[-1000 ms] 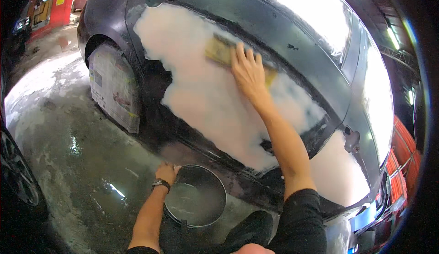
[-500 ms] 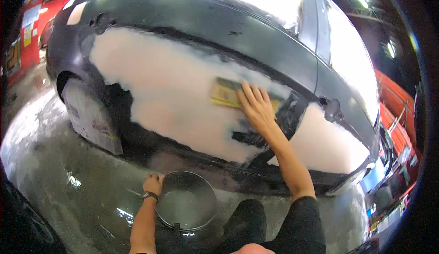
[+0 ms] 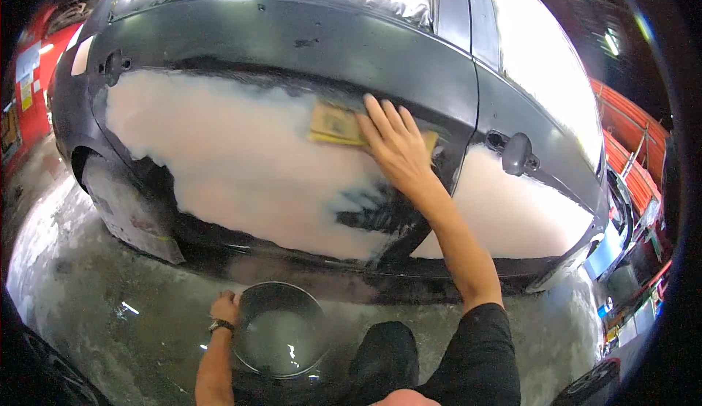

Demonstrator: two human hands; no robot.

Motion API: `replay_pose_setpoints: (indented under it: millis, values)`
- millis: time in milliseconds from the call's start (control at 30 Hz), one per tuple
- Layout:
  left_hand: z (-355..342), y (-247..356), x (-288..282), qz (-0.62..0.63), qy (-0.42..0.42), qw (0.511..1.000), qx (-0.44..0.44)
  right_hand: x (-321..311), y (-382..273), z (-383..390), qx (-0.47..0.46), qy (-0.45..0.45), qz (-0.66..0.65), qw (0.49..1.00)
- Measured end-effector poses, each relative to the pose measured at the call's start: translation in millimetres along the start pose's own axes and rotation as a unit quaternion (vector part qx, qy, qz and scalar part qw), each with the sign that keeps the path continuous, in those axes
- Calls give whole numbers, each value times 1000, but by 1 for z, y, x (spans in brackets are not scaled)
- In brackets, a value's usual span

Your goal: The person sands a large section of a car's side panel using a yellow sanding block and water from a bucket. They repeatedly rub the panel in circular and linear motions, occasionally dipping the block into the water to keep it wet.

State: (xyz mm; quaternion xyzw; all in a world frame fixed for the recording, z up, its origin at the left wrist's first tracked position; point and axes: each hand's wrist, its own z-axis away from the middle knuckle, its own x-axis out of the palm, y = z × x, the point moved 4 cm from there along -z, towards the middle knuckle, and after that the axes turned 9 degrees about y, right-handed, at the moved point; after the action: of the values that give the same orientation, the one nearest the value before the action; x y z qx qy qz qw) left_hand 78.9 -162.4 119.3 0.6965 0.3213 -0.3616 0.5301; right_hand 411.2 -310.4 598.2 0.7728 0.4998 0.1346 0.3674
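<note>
A long yellow sanding block (image 3: pixel 338 123), blurred at its left end, lies against the upper part of the car door. My right hand (image 3: pixel 401 146) is closed over it, with the fingers bent across its top edge and pointing up. Under it, a wide pale pinkish filler patch (image 3: pixel 219 150) covers much of the black door, with bare dark areas around its edge. Low on the left, my left hand (image 3: pixel 225 307) grips the rim of a round bucket (image 3: pixel 270 292) with cloudy water in it. A watch is on the left wrist.
The car (image 3: pixel 395 47) fills the upper view, its windows under bright covering and its rear wheel (image 3: pixel 131 208) masked. A door handle (image 3: pixel 518 153) sticks out right of my right hand, above a second pale patch (image 3: pixel 504 208). The concrete floor (image 3: pixel 95 296) looks wet.
My right hand and the sanding block have moved up the door, toward its dark upper edge. The whole view has shifted; my left hand stays on the bucket's rim.
</note>
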Motion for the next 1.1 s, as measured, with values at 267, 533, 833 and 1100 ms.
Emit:
replay_pose_setpoints:
  millis: [267, 533, 833, 1100]
  values:
    - [0, 7, -2, 17, 11, 1000, 16, -12, 10, 57, -4, -28, -5, 1000]
    - [7, 5, -1, 22, 38, 999, 29, -7, 13, 36, -29, -8, -47, 998]
    - [9, 16, -9, 15, 22, 1000, 6, 11, 1, -23, -43, -1, -32, 999]
    - [4, 4, -4, 34, 34, 999, 21, -3, 3, 1, -28, -29, -27, 999]
